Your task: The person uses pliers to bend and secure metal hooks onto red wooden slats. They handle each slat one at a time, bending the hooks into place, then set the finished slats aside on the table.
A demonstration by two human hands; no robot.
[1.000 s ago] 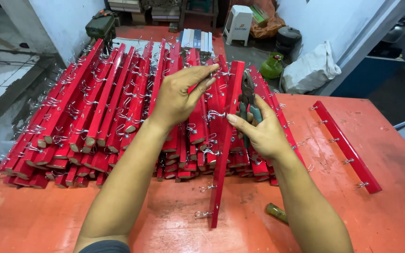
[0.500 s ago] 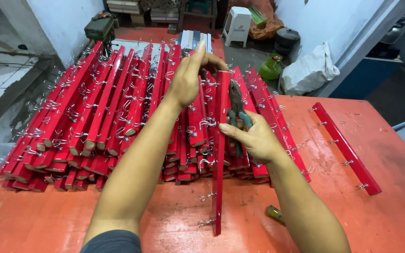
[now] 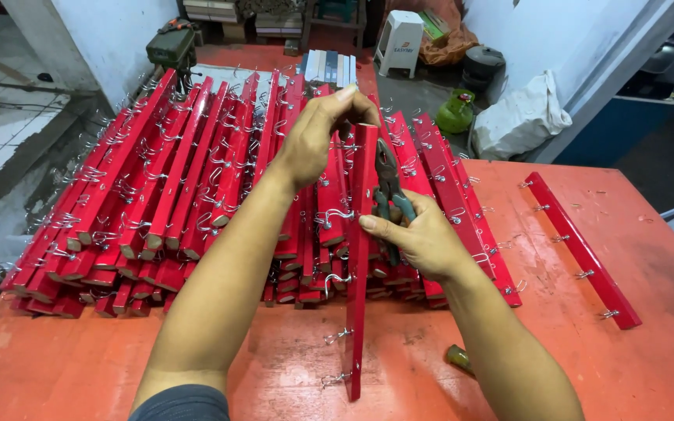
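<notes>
A long red wooden strip (image 3: 358,296) with metal hooks lies lengthwise over the pile in front of me. My left hand (image 3: 317,136) reaches to its far end, fingertips pinched at a hook there. My right hand (image 3: 419,234) holds green-handled pliers (image 3: 389,187) and presses its thumb against the strip's middle. The pliers' jaws point away from me, beside the strip. A big stack of similar red hooked strips (image 3: 173,187) covers the left and middle of the red table (image 3: 649,359).
One single red hooked strip (image 3: 583,249) lies alone on the table at the right. A small dark cylinder (image 3: 458,359) rests near my right forearm. Beyond the table stand a green gas bottle (image 3: 455,113), a white sack (image 3: 520,117) and a white stool (image 3: 401,35).
My left hand moved farther up the strip to its far end. My right hand with the pliers slid slightly toward me and stayed on the strip.
</notes>
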